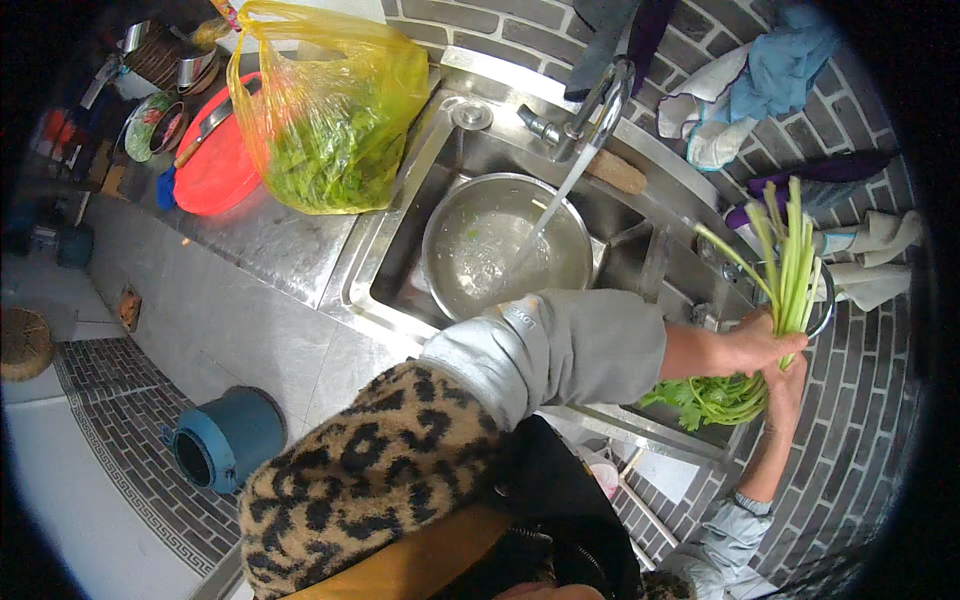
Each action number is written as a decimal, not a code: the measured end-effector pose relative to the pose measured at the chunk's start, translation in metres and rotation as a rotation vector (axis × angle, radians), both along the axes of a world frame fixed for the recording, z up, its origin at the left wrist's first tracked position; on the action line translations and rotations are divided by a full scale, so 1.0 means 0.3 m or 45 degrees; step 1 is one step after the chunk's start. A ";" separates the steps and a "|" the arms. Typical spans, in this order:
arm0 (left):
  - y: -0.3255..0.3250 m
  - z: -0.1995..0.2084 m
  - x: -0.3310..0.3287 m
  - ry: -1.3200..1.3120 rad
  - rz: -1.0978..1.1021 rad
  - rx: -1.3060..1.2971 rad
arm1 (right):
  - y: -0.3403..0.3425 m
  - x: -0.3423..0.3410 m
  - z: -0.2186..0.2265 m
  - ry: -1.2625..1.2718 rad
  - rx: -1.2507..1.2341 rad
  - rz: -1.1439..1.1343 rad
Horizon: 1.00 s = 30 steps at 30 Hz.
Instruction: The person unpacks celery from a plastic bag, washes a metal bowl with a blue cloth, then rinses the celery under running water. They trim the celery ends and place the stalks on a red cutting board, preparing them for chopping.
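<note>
Off to the right, over the right sink basin (668, 270), I grip a bunch of celery (790, 265) with its pale green stalks pointing up. My left hand (752, 345) reaches across from the left, its fingers closed round the stalks. Just below it, my right hand (786, 395) is closed round the same bunch. Leafy celery tops (725, 402) hang down under my left forearm, which partly hides them. From the tap (600, 110) water runs into a round steel bowl (435, 240) in the left basin; a few green bits float there.
A yellow plastic bag (330, 110) of leafy greens stands on the counter left of the sink. Beside it are a red board (215, 180) and a knife (205, 130). Cloths (780, 75) hang on the brick wall. A blue bucket (230, 440) lies on the floor.
</note>
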<state>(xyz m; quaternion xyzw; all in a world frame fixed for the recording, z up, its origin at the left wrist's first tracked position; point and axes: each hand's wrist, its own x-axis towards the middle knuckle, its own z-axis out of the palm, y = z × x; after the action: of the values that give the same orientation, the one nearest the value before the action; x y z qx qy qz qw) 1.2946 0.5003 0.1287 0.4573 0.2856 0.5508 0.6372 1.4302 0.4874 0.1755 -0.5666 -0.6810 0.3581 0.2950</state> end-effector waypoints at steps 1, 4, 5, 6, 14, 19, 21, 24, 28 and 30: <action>0.006 -0.017 -0.025 -0.167 -0.237 -0.028 | 0.002 -0.002 -0.001 0.002 -0.075 -0.027; 0.010 -0.072 -0.114 -0.423 -0.437 0.239 | 0.019 0.012 0.026 0.083 -0.084 -0.081; 0.002 -0.099 -0.164 -0.176 -0.291 0.337 | 0.022 0.024 0.037 0.084 -0.118 -0.145; -0.019 -0.132 -0.231 0.000 -0.326 0.284 | 0.030 0.039 0.048 0.116 -0.146 -0.196; 0.040 -0.337 -1.200 0.175 0.248 -0.322 | 0.080 0.168 0.102 0.250 -0.042 -0.316; 0.324 -0.588 -1.432 0.943 0.796 -0.301 | 0.112 0.141 0.114 0.088 -0.058 -0.344; 0.414 -0.687 -1.440 1.089 0.773 -0.234 | 0.112 0.119 0.116 0.065 -0.051 -0.366; 0.504 -0.769 -1.435 1.138 0.624 -0.215 | 0.099 0.102 0.112 0.031 -0.014 -0.376; 0.548 -0.756 -1.395 1.034 0.420 -0.304 | 0.072 0.110 0.102 0.023 0.003 -0.381; 0.536 -0.724 -1.357 1.004 0.446 -0.320 | 0.061 0.119 0.099 0.031 -0.020 -0.391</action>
<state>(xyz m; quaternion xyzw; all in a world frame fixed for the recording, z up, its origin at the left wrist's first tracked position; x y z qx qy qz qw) 0.8876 0.6610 -0.0885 0.4960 0.6445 0.3948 0.4275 1.4659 0.5055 0.2052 -0.6619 -0.5799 0.3209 0.3502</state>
